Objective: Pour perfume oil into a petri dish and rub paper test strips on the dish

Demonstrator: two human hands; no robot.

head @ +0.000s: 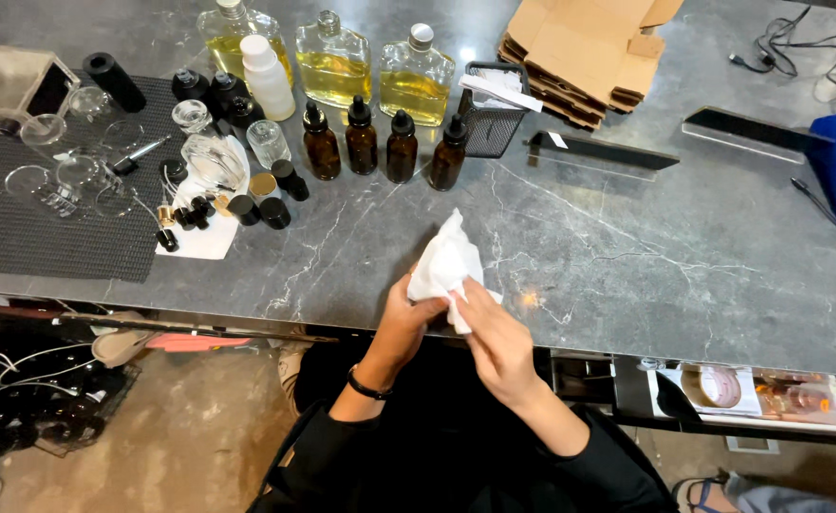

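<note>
- The person's left hand [406,318] comes up from below with the forearm nearly upright in the view, a dark band at the wrist, and the fingers curled shut around the lower part of a crumpled white tissue [446,264].
- The right hand [494,337] reaches in from the lower right, its forearm slanting toward the left hand; the fingers are bent and pinch the tissue's lower edge, so both hands have hold of the same piece.
- The tissue sits between the two hands at the near edge of the grey marble-look counter [627,256]. Its long axis runs roughly upright in the view, with a pointed tip rising above the knuckles and leaning a little away from the person.
- Beyond the hands, well apart from them, stand four amber dropper bottles [380,142] in a row, with three clear flat bottles of yellow liquid [334,66] behind those.
- Farther off to the left of the left hand lie small black caps [247,209] and clear glass pieces on a dark mat [47,237].
- The part of the tissue inside the left palm is hidden, and the fingertips of both hands are mostly covered by its folds.
- The small glass parts on the mat are too fine to make out.
</note>
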